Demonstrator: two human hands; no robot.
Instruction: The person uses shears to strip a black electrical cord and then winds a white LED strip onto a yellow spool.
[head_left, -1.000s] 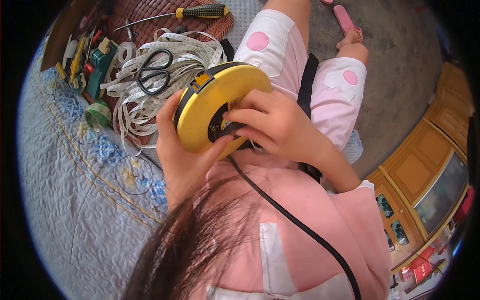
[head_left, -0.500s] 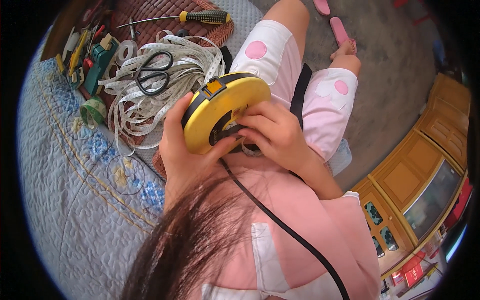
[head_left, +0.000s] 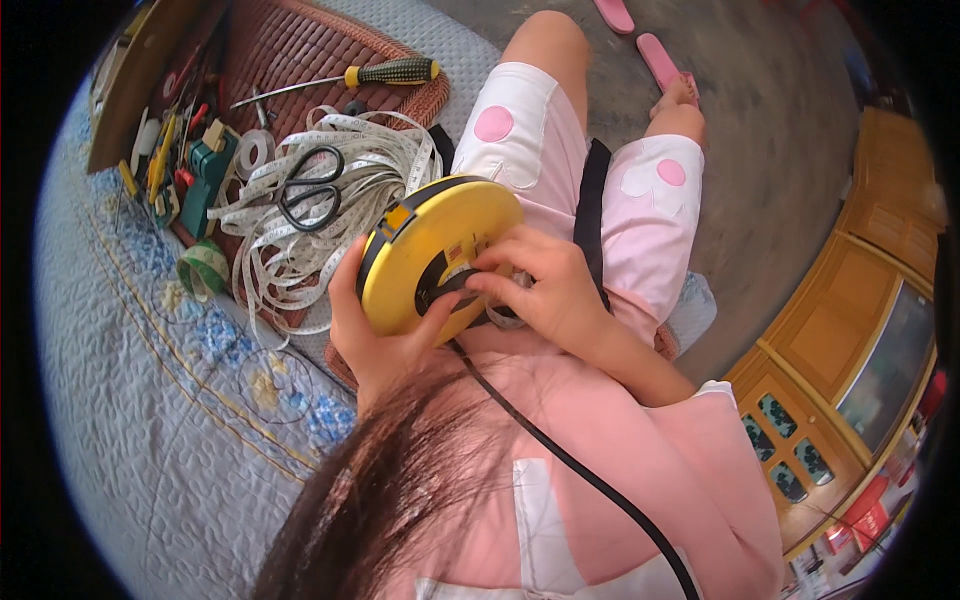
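A round yellow tape-measure reel (head_left: 412, 255) with a black rim stands tilted above my lap. My left hand (head_left: 372, 345) is wrapped round its left side, the thumb lying along the face near the black hub (head_left: 433, 275). The bent fingers of my right hand (head_left: 550, 290) are pinched together at the black crank piece on that hub; the fingertips partly cover it. Left of the reel, a loose heap of white measuring tape (head_left: 265, 235) lies in many loops. Black-handled scissors (head_left: 300, 185) rest on top of the heap.
A screwdriver (head_left: 398, 71) lies on the brown mat (head_left: 300, 45). Beside the heap are a white tape roll (head_left: 254, 152), a green tape roll (head_left: 202, 268) and assorted tools. A quilted cover (head_left: 200, 420) spreads at left; a wooden cabinet (head_left: 815, 335) stands at right. A black cable (head_left: 580, 470) crosses my shirt.
The whole view has shifted a little. The reel sits slightly lower and further left in the picture, both hands keeping their grip, with the right fingers still at the hub.
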